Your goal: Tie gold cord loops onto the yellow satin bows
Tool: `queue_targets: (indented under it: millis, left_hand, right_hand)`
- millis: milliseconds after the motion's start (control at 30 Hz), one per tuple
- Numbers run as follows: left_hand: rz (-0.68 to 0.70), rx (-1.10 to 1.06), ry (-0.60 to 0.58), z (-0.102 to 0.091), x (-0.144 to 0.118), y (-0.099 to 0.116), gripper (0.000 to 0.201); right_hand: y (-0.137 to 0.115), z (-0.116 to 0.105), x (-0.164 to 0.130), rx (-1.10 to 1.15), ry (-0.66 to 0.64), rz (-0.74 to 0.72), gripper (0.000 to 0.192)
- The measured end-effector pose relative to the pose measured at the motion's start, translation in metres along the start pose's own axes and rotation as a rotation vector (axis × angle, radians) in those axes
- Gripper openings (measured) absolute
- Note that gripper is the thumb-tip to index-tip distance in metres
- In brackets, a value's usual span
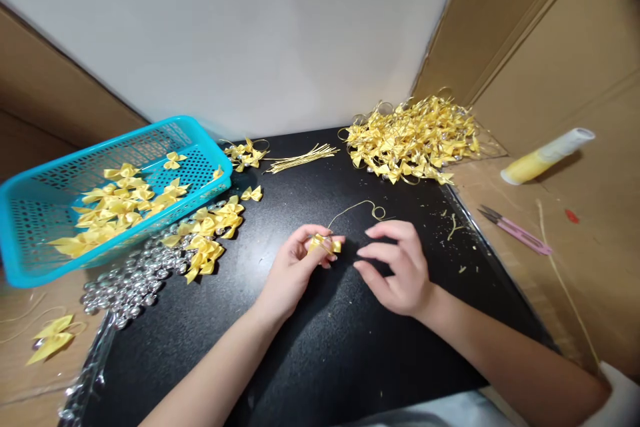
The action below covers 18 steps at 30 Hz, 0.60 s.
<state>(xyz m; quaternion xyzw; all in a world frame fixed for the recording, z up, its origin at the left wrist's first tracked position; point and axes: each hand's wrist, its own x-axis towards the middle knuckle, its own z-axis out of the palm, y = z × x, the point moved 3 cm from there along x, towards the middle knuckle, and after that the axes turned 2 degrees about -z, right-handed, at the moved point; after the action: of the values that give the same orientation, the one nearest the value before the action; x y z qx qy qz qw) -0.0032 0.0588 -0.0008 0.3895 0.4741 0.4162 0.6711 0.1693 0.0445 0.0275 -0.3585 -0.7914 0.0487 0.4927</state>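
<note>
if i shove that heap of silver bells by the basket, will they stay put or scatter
The bells look small, round and loose on the smooth black mat, so a shove would probably send them rolling apart. They seem light and shiny, so likely slippery to pinch. The basket beside them might stop some.

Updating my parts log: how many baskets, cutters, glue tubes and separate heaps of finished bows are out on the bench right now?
Baskets: 1, the blue basket
Cutters: 1, the pink snips
Glue tubes: 1, the yellow tube
Finished bow heaps: 1, the big pile
Total: 4
</note>
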Motion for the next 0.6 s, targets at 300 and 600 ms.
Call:
queue_targets:
  millis: [300,600]
  left_hand:
    - [0.211,0.146,-0.003,0.013,-0.01,-0.007,0.017]
    - [0.371,0.491,0.047,0.012,-0.014,-0.005,0.016]
  right_hand:
    - [0.0,0.022,-0.005,-0.066,-0.221,0.181,0.007]
    - [0.004,0.019,-0.004,-0.024,-0.262,0.242,0.019]
